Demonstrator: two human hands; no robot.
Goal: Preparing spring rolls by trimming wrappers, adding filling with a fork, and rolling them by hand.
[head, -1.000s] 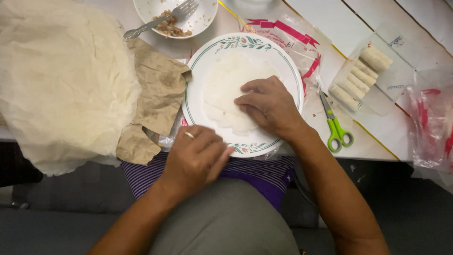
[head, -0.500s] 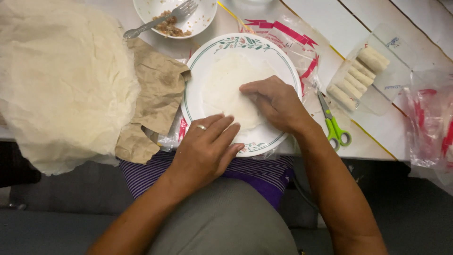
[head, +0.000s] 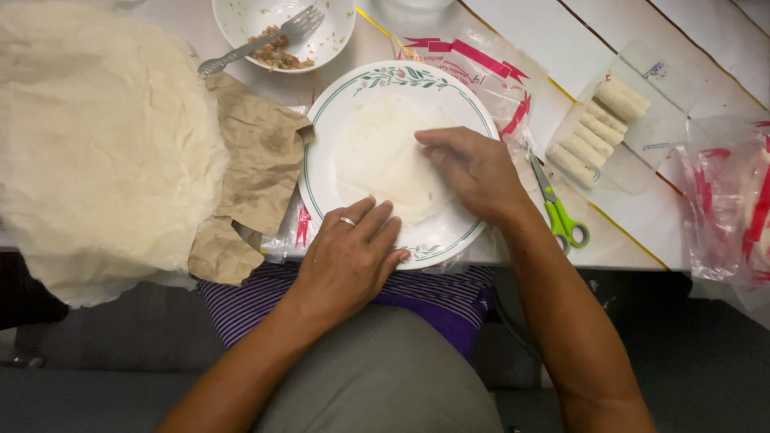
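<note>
Wrapper (head: 385,156): thin, pale, translucent round sheet, lying flat at the centre of the plate (head: 321,136), spread out so its whole face is open and its edge within reach of both hands. Plate: white, green-rimmed with a floral band, set at the table's near edge, directly before the body, partly on clear red-printed bags (head: 481,68). Left hand (head: 349,256): palm down on the plate's near rim, fingers almost straight and close together, tips touching the wrapper's near edge, gripping nothing; ring on one finger; placement reads as pinning the sheet flat. Right hand (head: 473,168): palm down over the wrapper's right part, fingers slightly curled and pointing left, tips pressing on the sheet; whether an edge is pinched underneath cannot be told. Stack of wrappers (head: 96,144): large, cream, crinkled, to the left, overhanging the table edge, near enough for the left hand. Brown paper (head: 257,160): creased, between stack and plate, partly under the stack. Bowl (head: 337,24): white, beyond the plate, with a remnant of brown filling (head: 277,54) and a fork (head: 257,40) resting in it. Scissors (head: 561,216): green-handled, just right of the plate, beside the right wrist. Tray (head: 642,120): clear plastic, further right, holding finished rolls (head: 597,128) side by side in a row. More bags (head: 730,200): red-printed, at the far right edge.
</note>
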